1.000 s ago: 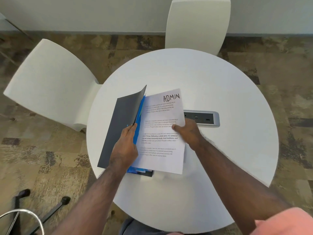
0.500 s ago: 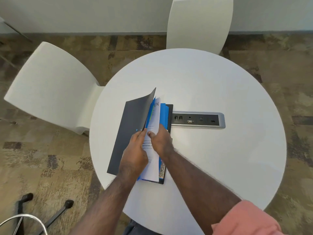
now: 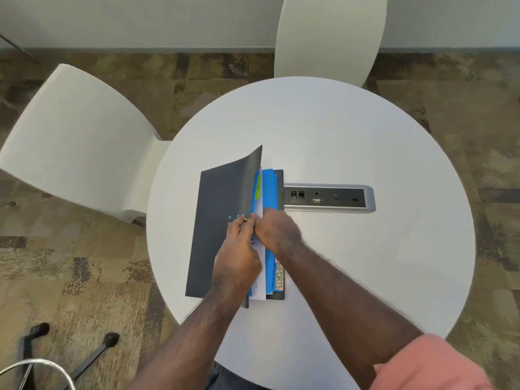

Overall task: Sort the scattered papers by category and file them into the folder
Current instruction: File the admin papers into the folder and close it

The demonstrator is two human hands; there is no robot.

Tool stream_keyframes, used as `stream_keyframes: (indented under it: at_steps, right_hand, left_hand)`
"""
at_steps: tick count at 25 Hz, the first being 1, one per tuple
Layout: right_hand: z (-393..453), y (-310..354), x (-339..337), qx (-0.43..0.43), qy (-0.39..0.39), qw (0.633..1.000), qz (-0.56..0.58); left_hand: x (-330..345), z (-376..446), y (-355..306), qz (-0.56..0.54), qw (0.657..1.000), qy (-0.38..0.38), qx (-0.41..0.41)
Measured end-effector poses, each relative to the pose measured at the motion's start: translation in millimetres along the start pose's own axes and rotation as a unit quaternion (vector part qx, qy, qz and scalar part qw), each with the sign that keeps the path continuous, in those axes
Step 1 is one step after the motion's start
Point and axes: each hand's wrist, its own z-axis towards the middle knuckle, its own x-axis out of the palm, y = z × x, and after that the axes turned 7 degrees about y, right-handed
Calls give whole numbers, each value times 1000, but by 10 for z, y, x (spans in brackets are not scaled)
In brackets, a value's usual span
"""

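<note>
Both hands meet at the table's (image 3: 351, 142) nine-o'clock side, left hand (image 3: 239, 257) propping the gray folder (image 3: 222, 229), right hand (image 3: 277, 230) pinching a limp white sheet (image 3: 260, 282), best edge-held.

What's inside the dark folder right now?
Inside the dark folder: blue dividers, a white sheet both hands grip, and a tab reading SPORTS. Both hands hide the sheet's text.

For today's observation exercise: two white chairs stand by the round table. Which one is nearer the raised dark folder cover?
The white chair on the left; the folder cover opens toward it, while the far chair stands behind the table.
</note>
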Motion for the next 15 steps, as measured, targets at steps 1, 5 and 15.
stream_keyframes:
  at_steps: [1, 5, 15]
  right_hand:
    - [-11, -79, -91, 4, -40, 999, -32]
    - [-20, -577, -211, 24, -54, 998, 13]
    - [55, -934, 182, -21, 23, 996, 86]
  left_hand:
    - [62, 25, 8, 23, 1000, 12, -10]
    - [389, 118, -33, 131, 989, 64, -36]
    - [676, 199, 69, 160, 981, 101, -33]
